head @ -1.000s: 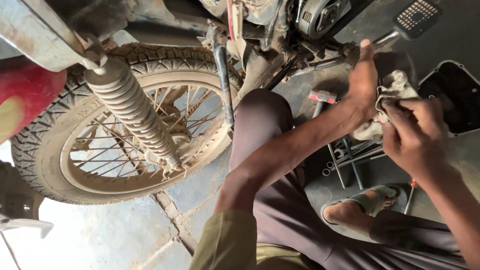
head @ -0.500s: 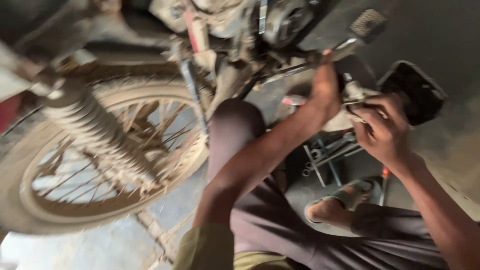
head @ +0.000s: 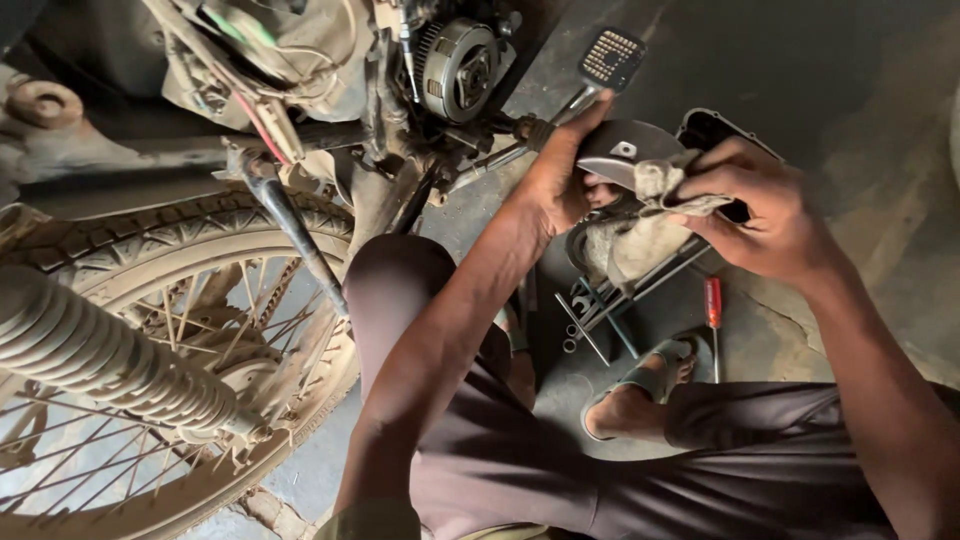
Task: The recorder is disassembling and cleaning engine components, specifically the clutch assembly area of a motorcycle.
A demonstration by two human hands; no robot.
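Two hands up in the upper right of the frame, both busy on one part. Left hand clamped round the edge of the grey metal engine cover, apparently to keep it steady against rubbing. Right hand closed tight on a dirty rag, pressed to the cover's lower rim, looked like wiping grime off. Cover held in the air just right of the exposed clutch at top centre, clear of the floor.

Around it: footpeg jutting out at top, just above the cover. Black tray half hidden behind the right hand. Red-handled screwdriver lying on the floor below that hand, spanners beside it, sandalled foot lower down. Rear wheel and shock spring crowded into the lower left, well apart from the work. Bent knee between wheel and hands.
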